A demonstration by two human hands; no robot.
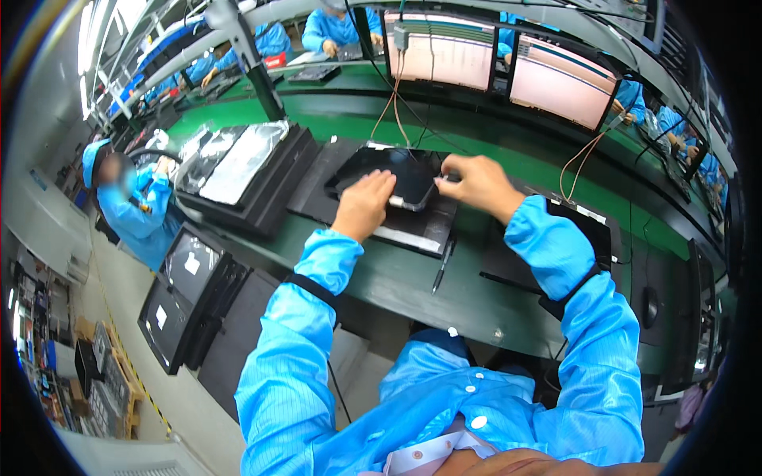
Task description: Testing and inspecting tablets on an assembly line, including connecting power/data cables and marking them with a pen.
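A dark tablet-like device (386, 170) lies on a black tray (413, 230) on the green bench. My left hand (364, 203) rests flat on the device's near edge, fingers together. At the device's right corner my right hand (475, 184) pinches a small plug or part, too small to identify. Thin orange cables (393, 103) run down from above to the device's far edge. Both forearms wear blue sleeves.
A black pen (441, 270) lies on the green bench (413, 289) in front of the tray. A stack of black trays with wrapped screens (238, 170) sits at left. Two monitors (508, 63) stand behind. Another person in blue (131, 202) sits at left; more workers sit at the back.
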